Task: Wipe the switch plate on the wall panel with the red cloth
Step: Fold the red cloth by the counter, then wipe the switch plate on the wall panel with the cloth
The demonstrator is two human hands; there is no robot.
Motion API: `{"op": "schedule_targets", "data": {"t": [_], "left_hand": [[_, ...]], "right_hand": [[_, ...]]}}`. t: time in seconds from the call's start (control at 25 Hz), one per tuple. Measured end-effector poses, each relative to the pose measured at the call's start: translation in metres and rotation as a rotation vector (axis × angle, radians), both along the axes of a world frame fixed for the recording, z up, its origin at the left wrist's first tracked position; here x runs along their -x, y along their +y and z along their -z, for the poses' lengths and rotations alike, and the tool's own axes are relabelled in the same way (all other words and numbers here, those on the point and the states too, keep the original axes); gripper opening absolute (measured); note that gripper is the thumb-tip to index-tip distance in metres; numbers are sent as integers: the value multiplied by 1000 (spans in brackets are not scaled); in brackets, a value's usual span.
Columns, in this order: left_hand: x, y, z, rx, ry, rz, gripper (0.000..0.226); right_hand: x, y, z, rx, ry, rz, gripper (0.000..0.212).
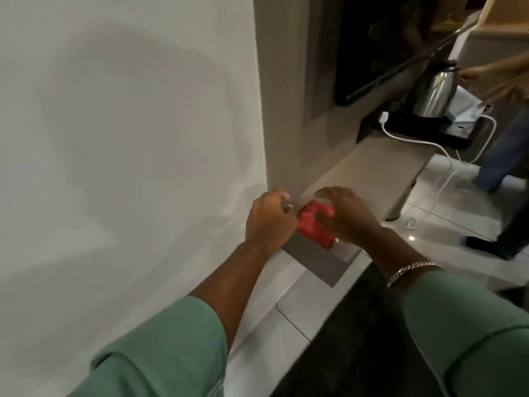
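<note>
Reaching from green sleeves, both hands meet at the wall panel's base: the left hand curled shut beside the red cloth, the right hand's grip clamped on it. Beyond, a kettle stands on the table.

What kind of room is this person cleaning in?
Probably a hotel room or small flat: a steel electric kettle on a black tray sits on a long beige wall-mounted counter, below a dark wall screen, over glossy pale floor tiles.
</note>
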State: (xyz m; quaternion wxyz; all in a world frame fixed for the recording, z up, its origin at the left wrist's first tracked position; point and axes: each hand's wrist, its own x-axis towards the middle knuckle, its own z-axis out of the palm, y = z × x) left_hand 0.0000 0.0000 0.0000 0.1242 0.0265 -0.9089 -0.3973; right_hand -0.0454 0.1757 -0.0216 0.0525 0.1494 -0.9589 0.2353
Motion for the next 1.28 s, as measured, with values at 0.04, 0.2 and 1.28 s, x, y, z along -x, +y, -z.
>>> {"op": "schedule_targets", "data": {"t": [0.04, 0.2, 1.28], "left_hand": [[11, 7, 22, -49, -59, -20, 24], [46, 24, 89, -290, -381, -147, 23], [-153, -218, -112, -829, -80, -95, 24]], "right_hand": [[6, 6, 19, -62, -47, 16, 56], [23, 11, 79, -160, -160, -13, 77], [-146, -267, -67, 232, 535, -412, 70]]}}
